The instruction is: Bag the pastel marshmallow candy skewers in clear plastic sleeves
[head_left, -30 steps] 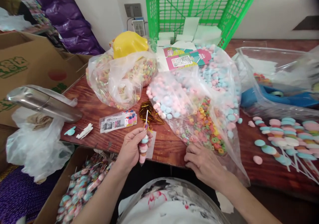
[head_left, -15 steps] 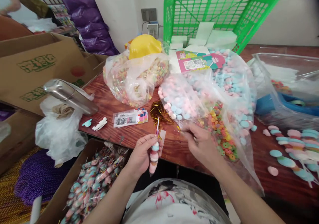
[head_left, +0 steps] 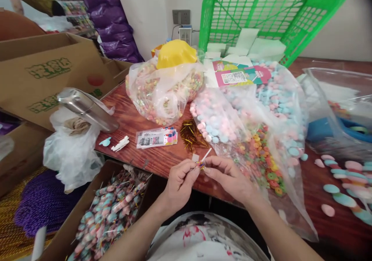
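Observation:
My left hand (head_left: 181, 181) is closed in a pinch around the gathered wrapper neck of a marshmallow candy stick, whose white stick (head_left: 207, 154) points up and to the right. The candy's body is hidden behind my fingers. Thumb to fingers, my right hand (head_left: 229, 176) pinches at the same neck, where a small gold twist tie (head_left: 201, 165) shows between both hands. Just beyond lies a pile of gold twist ties (head_left: 192, 135). Left of it are flat printed packets (head_left: 157, 138).
Bags of marshmallows (head_left: 215, 114) and ring candies (head_left: 261, 156) fill the right side. A box of wrapped candy sticks (head_left: 110, 214) stands lower left. Behind are a steel flask (head_left: 90, 110), a green basket (head_left: 205, 24) and a clear bin (head_left: 337, 73). Loose marshmallow skewers (head_left: 348, 183) lie far right.
My right hand has come left from beside the tie pile to meet my left hand at the wrapper neck. The candy stick has tilted, and its body is now hidden.

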### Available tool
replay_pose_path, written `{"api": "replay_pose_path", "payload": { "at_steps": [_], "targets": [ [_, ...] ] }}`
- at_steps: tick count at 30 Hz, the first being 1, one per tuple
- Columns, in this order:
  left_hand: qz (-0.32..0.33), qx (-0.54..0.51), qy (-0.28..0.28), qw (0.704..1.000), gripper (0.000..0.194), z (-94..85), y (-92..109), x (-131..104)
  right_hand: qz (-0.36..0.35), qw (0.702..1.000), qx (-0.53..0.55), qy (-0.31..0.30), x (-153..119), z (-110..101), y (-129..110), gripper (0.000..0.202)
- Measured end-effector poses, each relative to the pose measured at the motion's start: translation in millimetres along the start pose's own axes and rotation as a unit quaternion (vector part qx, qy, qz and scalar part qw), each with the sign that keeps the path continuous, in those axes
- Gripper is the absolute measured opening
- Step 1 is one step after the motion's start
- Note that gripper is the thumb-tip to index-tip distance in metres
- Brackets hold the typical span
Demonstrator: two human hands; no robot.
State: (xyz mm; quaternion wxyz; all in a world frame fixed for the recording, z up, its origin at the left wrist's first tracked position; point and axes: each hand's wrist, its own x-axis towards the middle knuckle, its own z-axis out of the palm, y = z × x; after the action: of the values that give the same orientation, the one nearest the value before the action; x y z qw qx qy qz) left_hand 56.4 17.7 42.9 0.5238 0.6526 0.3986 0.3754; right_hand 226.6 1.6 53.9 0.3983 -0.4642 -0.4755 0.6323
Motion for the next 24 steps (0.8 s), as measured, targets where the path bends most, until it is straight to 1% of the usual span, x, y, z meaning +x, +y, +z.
{"api": "replay_pose_path", "payload": {
  "at_steps": [2, 5, 7, 9, 10, 11, 12, 13, 15, 16, 18, 22, 24],
  "targets": [
    [0.050, 0.047, -0.012, 0.998, 0.028, 4.4, 1.5, 4.4, 0.016, 0.999, 0.045, 0.004, -3.5, -1.7, 3.2, 0.027],
    [0.092, 0.086, -0.045, 0.991, 0.025, 9.8, 2.2, 7.7, 0.022, 0.997, 0.076, 0.018, -4.6, -6.0, 12.0, 0.030],
    [0.100, 0.100, -0.064, 0.988, 0.025, 12.3, 2.6, 7.2, 0.015, 0.998, 0.055, 0.031, -4.4, -10.9, 18.6, 0.029],
    [0.086, 0.091, -0.080, 0.989, 0.026, 14.5, 3.2, 5.2, 0.008, 0.999, 0.025, 0.034, -5.6, -18.0, 23.4, 0.025],
    [0.063, 0.068, -0.084, 0.992, 0.026, 15.7, 3.5, 3.8, 0.005, 0.999, 0.012, 0.033, -7.1, -22.3, 24.9, 0.020],
    [0.022, 0.029, -0.085, 0.996, 0.026, 17.1, 3.7, 2.5, 0.002, 0.999, -0.003, 0.032, -9.4, -26.7, 25.9, 0.015],
    [-0.034, -0.025, -0.081, 0.996, 0.027, 18.9, 3.7, 1.4, -0.002, 0.999, -0.021, 0.032, -12.3, -31.1, 26.5, 0.011],
    [-0.100, -0.088, -0.073, 0.988, 0.028, 20.9, 3.6, 0.7, -0.005, 0.999, -0.037, 0.033, -15.8, -35.1, 27.0, 0.007],
    [-0.220, -0.199, -0.054, 0.954, 0.031, 26.2, 3.4, 0.9, -0.007, 0.997, -0.061, 0.039, -23.1, -41.2, 28.2, 0.005],
    [-0.256, -0.233, -0.047, 0.937, 0.032, 29.4, 3.4, 1.7, -0.007, 0.997, -0.062, 0.044, -26.6, -43.1, 28.9, 0.006],
    [-0.280, -0.259, -0.049, 0.923, 0.034, 36.7, 4.1, 4.0, -0.009, 0.998, -0.044, 0.051, -32.5, -44.8, 30.1, 0.010],
    [-0.278, -0.252, -0.067, 0.925, 0.035, 52.3, 6.7, 7.3, -0.018, 0.999, 0.011, 0.048, -40.4, -47.4, 31.6, 0.019],
    [-0.279, -0.243, -0.070, 0.926, 0.035, 58.9, 7.4, 7.5, -0.019, 0.997, 0.022, 0.066, -43.3, -50.0, 33.6, 0.023]
  ]
}}
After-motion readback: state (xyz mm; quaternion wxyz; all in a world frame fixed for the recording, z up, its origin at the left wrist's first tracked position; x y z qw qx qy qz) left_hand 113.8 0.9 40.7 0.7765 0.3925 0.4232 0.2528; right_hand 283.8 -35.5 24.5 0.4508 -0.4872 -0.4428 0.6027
